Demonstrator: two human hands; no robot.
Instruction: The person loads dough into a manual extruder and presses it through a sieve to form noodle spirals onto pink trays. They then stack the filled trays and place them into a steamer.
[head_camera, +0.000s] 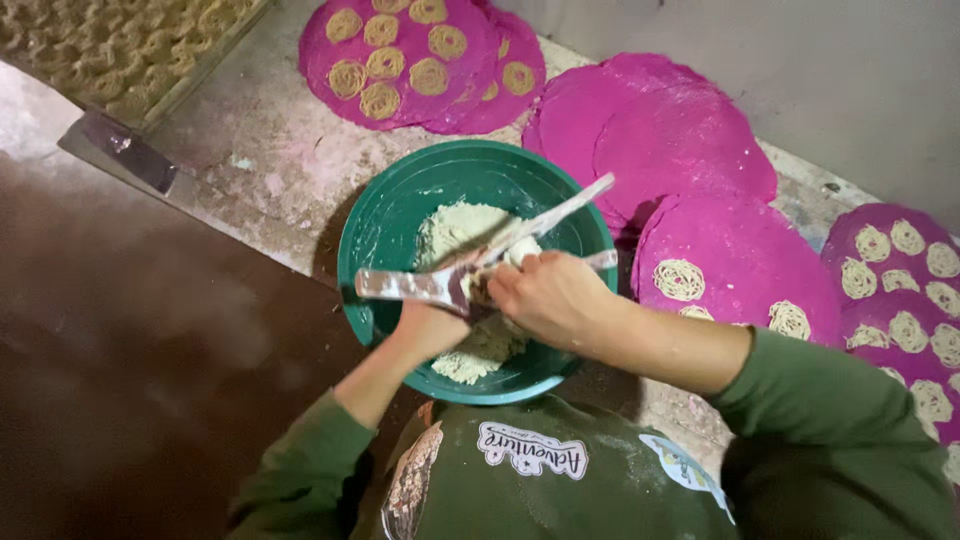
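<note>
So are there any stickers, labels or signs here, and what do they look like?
White patch: chest of the person's green shirt, wavy-edged banner shape, dark lettering.
Second patch: same shirt, further right, pale with light blue, partly folded so its shape is unclear.
No packages, signs or screens show.

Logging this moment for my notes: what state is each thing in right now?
Green bowl: upright, partly filled with pale dough.
Press tool: floury, handles spread, held over the bowl.
Left hand: gripping the tool.
Right hand: closed on the tool.
Pink mats: some bare, others carrying noodle coils.
</note>
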